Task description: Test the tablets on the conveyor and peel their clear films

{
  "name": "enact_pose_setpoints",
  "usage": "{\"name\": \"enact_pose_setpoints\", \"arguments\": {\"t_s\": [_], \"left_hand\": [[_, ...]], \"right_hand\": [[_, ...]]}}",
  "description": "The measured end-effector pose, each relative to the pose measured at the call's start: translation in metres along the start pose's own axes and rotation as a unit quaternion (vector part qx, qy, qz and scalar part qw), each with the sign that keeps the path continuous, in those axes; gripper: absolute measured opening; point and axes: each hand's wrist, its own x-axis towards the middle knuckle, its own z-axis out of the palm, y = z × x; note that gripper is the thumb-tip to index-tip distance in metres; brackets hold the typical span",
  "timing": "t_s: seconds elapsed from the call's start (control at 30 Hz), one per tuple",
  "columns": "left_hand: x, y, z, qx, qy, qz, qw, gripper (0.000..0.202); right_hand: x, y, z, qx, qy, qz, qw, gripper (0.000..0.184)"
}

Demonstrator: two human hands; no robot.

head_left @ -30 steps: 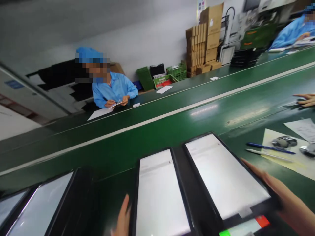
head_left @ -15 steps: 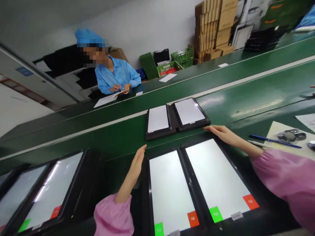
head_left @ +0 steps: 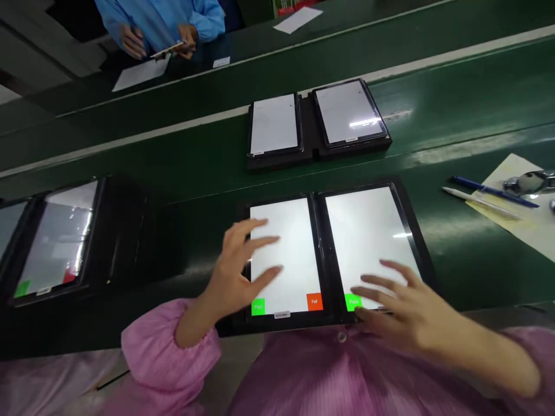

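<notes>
We are viewing, from head height, a left hand [head_left: 236, 268] and a right hand [head_left: 405, 312] held over a pair of tablets in a black fixture [head_left: 321, 260], which is lying at the near edge of the green worktop [head_left: 191, 188]. The left hand's fingers [head_left: 262, 240] are spreading open above the left tablet's screen [head_left: 295, 248], while the right hand's fingers [head_left: 381, 283] are spreading open across the lower edge of the right tablet's screen [head_left: 368, 231]; neither hand is gripping anything, and we cannot tell whether any fingertip is touching glass. Green and red buttons [head_left: 314, 301] are showing along the left screen's lower edge. A second tablet pair [head_left: 318, 121] is sitting farther across the worktop, a third fixture [head_left: 121, 231] is lying to the left, and a blue pen [head_left: 492, 192] is resting on paper [head_left: 509, 225] at the right edge. A co-worker's hands [head_left: 160, 43] are holding a small item at the top left.
</notes>
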Motion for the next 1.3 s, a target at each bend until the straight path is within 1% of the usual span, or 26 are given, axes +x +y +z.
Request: {"name": "enact_pose_setpoints", "arguments": {"t_s": [0.03, 0.1, 0.17, 0.2, 0.23, 0.3, 0.37, 0.4, 0.43, 0.47, 0.5, 0.53, 0.57, 0.6, 0.67, 0.7, 0.73, 0.77, 0.83, 0.9, 1.0, 1.07, 1.2, 1.3], "left_hand": [[-0.006, 0.015, 0.003, 0.01, -0.03, 0.044, 0.999, 0.028], [-0.014, 0.037, 0.012, 0.021, -0.081, 0.133, 0.988, 0.02], [-0.016, 0.05, 0.02, 0.033, -0.116, 0.196, 0.973, 0.015], [-0.015, 0.054, 0.023, 0.038, -0.129, 0.213, 0.968, 0.013], [-0.013, 0.056, 0.026, 0.04, -0.14, 0.221, 0.964, 0.013], [-0.006, 0.059, 0.034, 0.038, -0.164, 0.223, 0.96, 0.016], [0.007, 0.062, 0.048, 0.037, -0.202, 0.221, 0.953, 0.029], [0.017, 0.063, 0.056, 0.042, -0.225, 0.221, 0.948, 0.037], [0.029, 0.064, 0.066, 0.049, -0.248, 0.22, 0.942, 0.039], [0.042, 0.064, 0.075, 0.056, -0.268, 0.217, 0.937, 0.034], [0.058, 0.063, 0.082, 0.057, -0.279, 0.209, 0.936, 0.026], [0.076, 0.059, 0.088, 0.052, -0.274, 0.193, 0.941, 0.019], [0.094, 0.054, 0.091, 0.043, -0.252, 0.168, 0.952, 0.016], [0.112, 0.048, 0.092, 0.03, -0.212, 0.135, 0.967, 0.016], [0.143, 0.034, 0.086, 0.006, -0.111, 0.049, 0.993, 0.017], [0.154, 0.028, 0.082, 0.0, -0.075, 0.004, 0.997, 0.017], [0.161, 0.022, 0.078, -0.003, -0.058, -0.036, 0.998, 0.016], [0.165, 0.019, 0.074, -0.003, -0.062, -0.067, 0.996, 0.016], [0.164, 0.018, 0.071, 0.001, -0.101, -0.096, 0.99, 0.015], [0.157, 0.022, 0.073, 0.007, -0.127, -0.091, 0.988, 0.015], [0.148, 0.031, 0.076, 0.022, -0.138, -0.076, 0.987, 0.017], [0.147, 0.035, 0.076, 0.041, -0.146, -0.081, 0.985, 0.018], [0.153, 0.039, 0.077, 0.079, -0.156, -0.117, 0.978, 0.021], [0.156, 0.039, 0.079, 0.066, -0.145, -0.138, 0.978, 0.022]], "right_hand": [[-0.005, -0.015, 0.005, -0.025, 0.001, -0.019, 1.0, 0.021], [-0.014, -0.032, 0.016, -0.067, 0.027, -0.039, 0.997, 0.031], [-0.019, -0.036, 0.022, -0.083, 0.048, -0.035, 0.995, 0.04], [-0.019, -0.035, 0.024, -0.085, 0.053, -0.028, 0.995, 0.043], [-0.019, -0.034, 0.024, -0.086, 0.052, -0.025, 0.995, 0.043], [-0.014, -0.029, 0.021, -0.091, 0.046, -0.02, 0.995, 0.037], [-0.007, -0.023, 0.014, -0.106, 0.045, -0.014, 0.993, 0.03], [-0.004, -0.019, 0.009, -0.119, 0.058, -0.006, 0.991, 0.029], [-0.001, -0.015, 0.003, -0.133, 0.078, 0.004, 0.988, 0.027], [0.0, -0.012, -0.004, -0.148, 0.102, 0.019, 0.984, 0.025], [-0.001, -0.008, -0.011, -0.158, 0.124, 0.039, 0.979, 0.023], [-0.004, -0.006, -0.018, -0.162, 0.146, 0.063, 0.974, 0.022], [-0.01, -0.004, -0.025, -0.159, 0.166, 0.095, 0.969, 0.023], [-0.018, -0.004, -0.03, -0.149, 0.183, 0.127, 0.963, 0.024], [-0.039, -0.006, -0.033, -0.125, 0.198, 0.189, 0.954, 0.02], [-0.051, -0.008, -0.03, -0.116, 0.196, 0.216, 0.95, 0.016], [-0.063, -0.011, -0.026, -0.107, 0.184, 0.241, 0.947, 0.012], [-0.075, -0.014, -0.019, -0.097, 0.167, 0.264, 0.945, 0.013], [-0.092, -0.023, -0.002, -0.075, 0.151, 0.309, 0.936, 0.028], [-0.102, -0.032, 0.015, -0.054, 0.168, 0.342, 0.923, 0.039], [-0.106, -0.043, 0.031, -0.053, 0.208, 0.367, 0.905, 0.049], [-0.105, -0.047, 0.036, -0.056, 0.222, 0.374, 0.899, 0.053], [-0.1, -0.047, 0.038, -0.043, 0.246, 0.387, 0.888, 0.051], [-0.099, -0.046, 0.04, -0.033, 0.269, 0.391, 0.879, 0.055]]}}
